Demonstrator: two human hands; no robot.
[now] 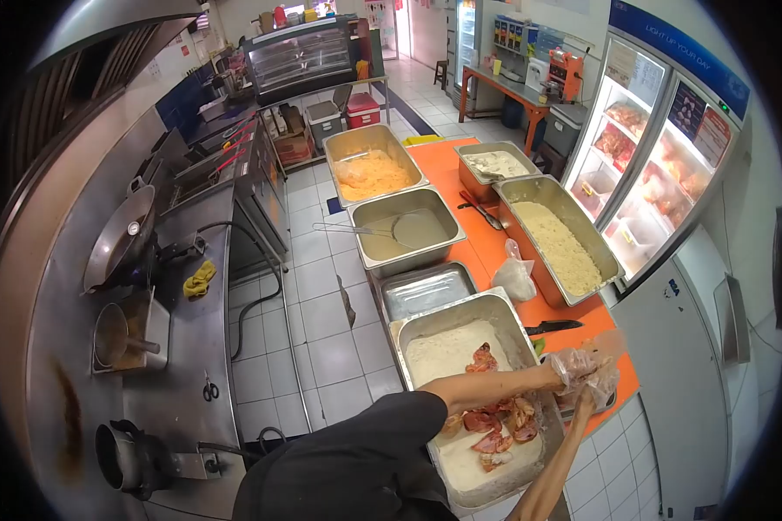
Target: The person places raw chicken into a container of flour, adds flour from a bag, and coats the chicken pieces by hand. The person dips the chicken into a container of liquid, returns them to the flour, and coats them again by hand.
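Observation:
Both of my hands wear clear plastic gloves and meet over the right edge of the orange table (447,174). My left hand (572,366) reaches across the big metal pan and is closed on a clear plastic bag (610,346). Against the same bag is my right hand (598,382), its fingers pressed together; glove and bag are hard to tell apart. Beneath them a small metal tray (613,402) shows in part. Red marinated meat pieces (495,421) lie on white flour (456,343) in the big pan (545,430), partly hidden by my left arm.
A black knife (553,327) and a tied white bag (516,273) lie beyond my hands. Pans of yellow crumbs (552,243), liquid with a strainer (408,227) and orange mix (374,174) stand further off. A glass-door fridge (647,148) is at right, a steel counter (182,347) at left.

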